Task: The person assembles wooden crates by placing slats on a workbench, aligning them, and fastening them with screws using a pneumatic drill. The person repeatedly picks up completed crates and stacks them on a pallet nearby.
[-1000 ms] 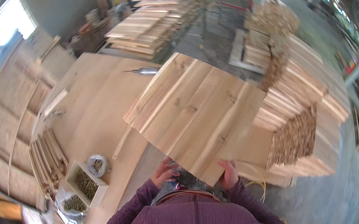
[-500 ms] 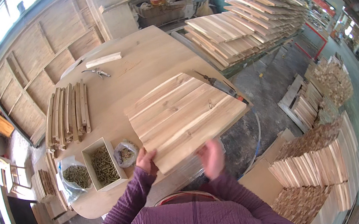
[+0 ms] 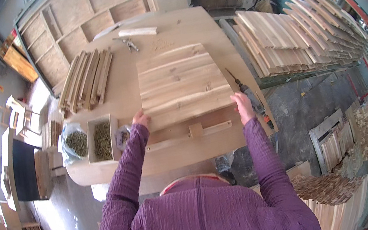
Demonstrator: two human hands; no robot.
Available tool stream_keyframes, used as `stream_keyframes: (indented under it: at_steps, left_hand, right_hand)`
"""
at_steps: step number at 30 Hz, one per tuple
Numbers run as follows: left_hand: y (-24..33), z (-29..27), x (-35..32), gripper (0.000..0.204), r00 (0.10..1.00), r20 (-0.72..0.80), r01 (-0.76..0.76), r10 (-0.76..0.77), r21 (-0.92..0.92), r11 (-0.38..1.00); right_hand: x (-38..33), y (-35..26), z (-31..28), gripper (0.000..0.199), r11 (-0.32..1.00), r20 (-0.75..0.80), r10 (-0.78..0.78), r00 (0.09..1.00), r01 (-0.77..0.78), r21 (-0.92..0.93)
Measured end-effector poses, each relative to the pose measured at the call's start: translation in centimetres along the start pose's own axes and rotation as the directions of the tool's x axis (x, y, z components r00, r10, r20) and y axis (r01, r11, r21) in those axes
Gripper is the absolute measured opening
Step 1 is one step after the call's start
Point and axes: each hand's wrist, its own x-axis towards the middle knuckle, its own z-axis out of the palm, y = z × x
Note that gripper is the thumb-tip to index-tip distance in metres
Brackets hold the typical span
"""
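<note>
Nearest on the surface, a batten w/ a block is lying abt parallel to the panel's near edge, prob. for easy reach. Just past it, L hand is gripping the panel at its L near corner & R hand at its R near corner; fingers underneath aren't showing. Hands are prob. spreading wide for balance. Panel is sitting flat-ish over mid surface; can't tell if it's fully resting. L of it, a box, a bag & a smaller bag are standing grouped, prob. so small fasteners aren't scattering. R, a drill is lying bit-away, just beside the panel. Beyond the box, slats are lying bunched; farther, pliers & an offcut

Room: a woodpile is standing close by on R; past the surface, boards are lying stacked; far L, a ribbed partition is standing upright
</note>
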Motion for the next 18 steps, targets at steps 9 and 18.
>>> stream_keyframes:
  at_steps: [9, 18]
  left_hand:
    - [-0.7, 1.9, -1.6, 0.03, 0.988, -0.152, 0.096, -0.033, 0.43, 0.898]
    - [-3.0, 0.3, -3.4, 0.041, 0.995, -0.063, -0.046, 0.076, 0.378, 0.925]
  right_hand:
    - [1.9, 5.7, -2.0, 0.036, 0.78, 0.047, -0.335, 0.941, 0.305, -0.546]
    - [-1.4, 4.8, -3.3, 0.031, 0.844, 0.082, -0.274, 0.958, 0.28, -0.458]
